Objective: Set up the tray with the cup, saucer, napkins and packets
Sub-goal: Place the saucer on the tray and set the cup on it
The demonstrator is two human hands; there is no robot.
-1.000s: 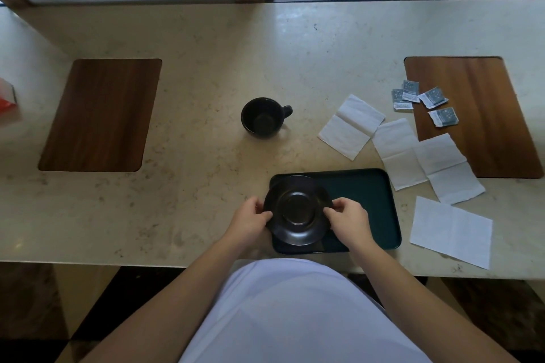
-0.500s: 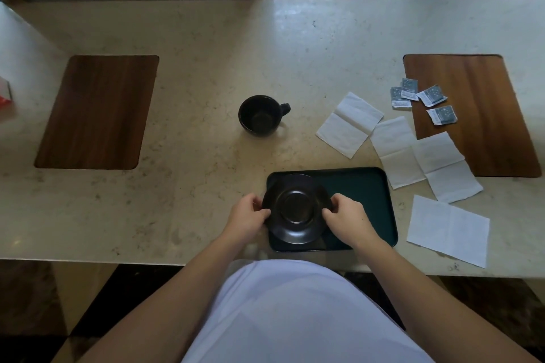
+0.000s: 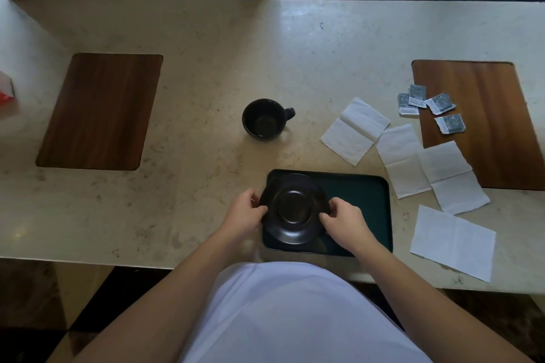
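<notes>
With the left hand (image 3: 246, 213) and right hand (image 3: 343, 222) pinching opposite edges of the saucer (image 3: 293, 209), it should settle flat at the tray's (image 3: 362, 194) left end, leaving room for napkins.

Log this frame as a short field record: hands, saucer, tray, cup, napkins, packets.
left hand: grips saucer's left rim
right hand: grips saucer's right rim
round black saucer: over tray's left end
dark green rectangular tray: near counter edge, otherwise bare
black handled cup: upright on counter, beyond tray
white paper napkins: four, right of tray
grey packets: four, far right
</notes>
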